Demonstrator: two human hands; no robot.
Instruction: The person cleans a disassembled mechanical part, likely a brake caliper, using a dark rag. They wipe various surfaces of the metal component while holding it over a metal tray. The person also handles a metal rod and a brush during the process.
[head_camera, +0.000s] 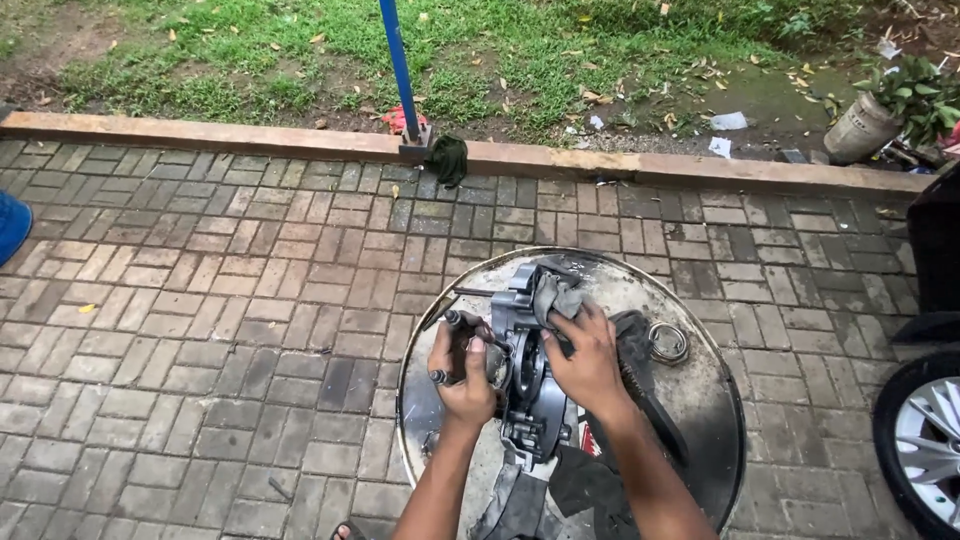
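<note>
Left hand (463, 372) fingers curled around tool (452, 345), right hand (585, 352) pressing rag (556, 296)

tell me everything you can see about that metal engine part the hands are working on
The engine casing is a grey cast-metal block, grimy, with ribs and a round recess, lying lengthwise on the top of a steel drum. The left hand steadies its side while gripping a dark tool; the right hand presses a grey rag against its upper end. Dark cloths lie under its near end.
</note>
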